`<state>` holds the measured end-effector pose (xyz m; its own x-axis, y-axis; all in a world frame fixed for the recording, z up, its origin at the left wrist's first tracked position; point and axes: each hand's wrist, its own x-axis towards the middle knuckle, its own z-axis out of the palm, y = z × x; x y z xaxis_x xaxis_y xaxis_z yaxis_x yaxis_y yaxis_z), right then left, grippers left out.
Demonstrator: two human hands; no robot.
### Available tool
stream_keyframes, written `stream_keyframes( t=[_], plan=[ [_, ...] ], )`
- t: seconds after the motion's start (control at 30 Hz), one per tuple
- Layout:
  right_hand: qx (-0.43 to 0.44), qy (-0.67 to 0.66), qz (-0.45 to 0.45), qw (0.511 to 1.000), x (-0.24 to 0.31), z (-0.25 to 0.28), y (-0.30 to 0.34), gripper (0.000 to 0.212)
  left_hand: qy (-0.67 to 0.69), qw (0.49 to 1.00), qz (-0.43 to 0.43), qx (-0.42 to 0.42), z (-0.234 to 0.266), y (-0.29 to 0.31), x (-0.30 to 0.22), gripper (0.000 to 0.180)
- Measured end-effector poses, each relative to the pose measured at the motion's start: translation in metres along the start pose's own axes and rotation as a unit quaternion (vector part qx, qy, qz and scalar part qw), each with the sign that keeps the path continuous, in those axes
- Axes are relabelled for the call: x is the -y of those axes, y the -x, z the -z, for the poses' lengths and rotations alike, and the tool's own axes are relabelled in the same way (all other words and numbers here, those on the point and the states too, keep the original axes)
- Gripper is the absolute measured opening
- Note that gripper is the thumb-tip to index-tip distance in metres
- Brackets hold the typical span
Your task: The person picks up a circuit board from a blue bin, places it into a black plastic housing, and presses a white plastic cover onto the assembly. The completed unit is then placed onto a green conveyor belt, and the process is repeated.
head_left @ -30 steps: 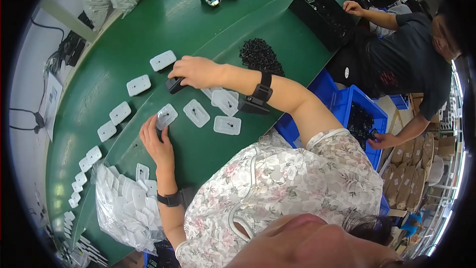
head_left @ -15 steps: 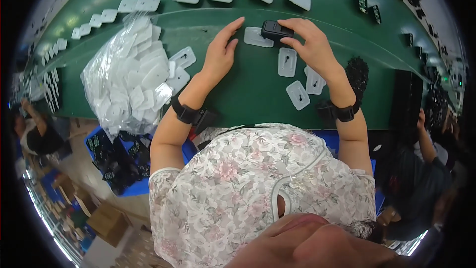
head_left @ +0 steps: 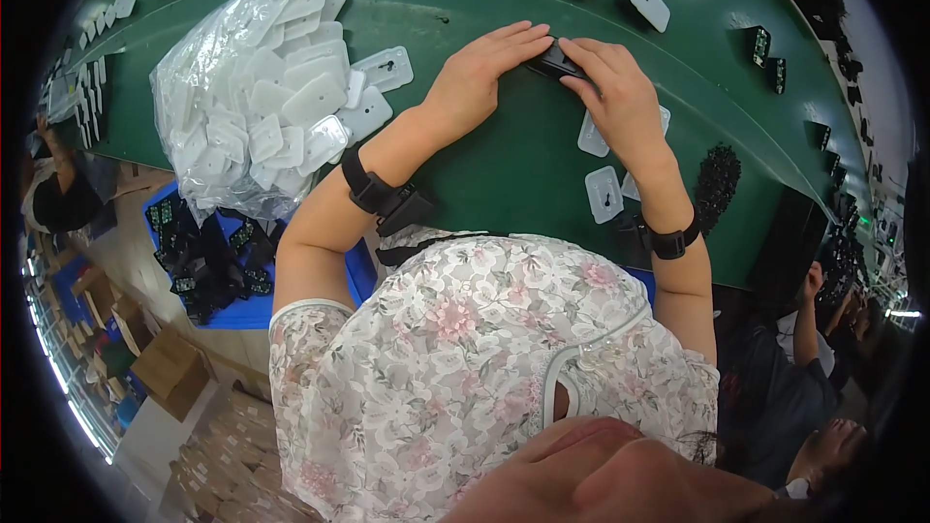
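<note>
Left of centre, to the right of a clear bag [head_left: 172, 87] heaped with white plates [head_left: 300, 87], now bringing the left hand [head_left: 477, 77] up to the left end of the black case [head_left: 558, 61] — apart from it half a second ago — with fingers stretched out close together; whether pinching or merely touching, impossible to tell. Changed by that from a one-handed hold to a two-handed one, so seemingly past fetching and into handling. Next along, between the hands and well in from the near edge of the green tabletop [head_left: 465, 174]: small, dark, boxy, set aslant, much of the outline covered by fingers. Now out of view, the pale tray visible just beside the case half a second ago; under a palm or under the case, impossible to say. At the right, grasping the case's right end with the right hand [head_left: 620, 87]: fingers bent over the far side, thumb toward the near side. Closer to the near edge, partly behind the right arm [head_left: 666, 192]: shallow white trays [head_left: 604, 194]. Further right, heaped up: tiny black parts [head_left: 719, 184].
</note>
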<state>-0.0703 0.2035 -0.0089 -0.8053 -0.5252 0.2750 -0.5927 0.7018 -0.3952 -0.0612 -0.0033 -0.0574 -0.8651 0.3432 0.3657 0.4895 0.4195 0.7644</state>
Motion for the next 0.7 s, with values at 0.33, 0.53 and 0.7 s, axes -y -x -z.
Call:
stream_keyframes(
  t=[0.33, 0.53, 0.7],
  plan=[
    [-0.012, 0.080, -0.011, 0.997, 0.008, -0.007, 0.006, 0.042, -0.145, 0.987, -0.053, 0.047, 0.003, 0.004, -0.005, 0.058],
    [0.013, -0.066, -0.036, 0.997, -0.015, 0.004, -0.003, 0.041, -0.204, 0.976, -0.078, 0.023, -0.008, -0.003, -0.011, 0.055],
    [0.067, -0.364, -0.259, 0.892, -0.032, 0.015, -0.011, 0.034, -0.177, 0.982, -0.070, -0.010, -0.017, -0.027, -0.009, 0.045]
  ],
)
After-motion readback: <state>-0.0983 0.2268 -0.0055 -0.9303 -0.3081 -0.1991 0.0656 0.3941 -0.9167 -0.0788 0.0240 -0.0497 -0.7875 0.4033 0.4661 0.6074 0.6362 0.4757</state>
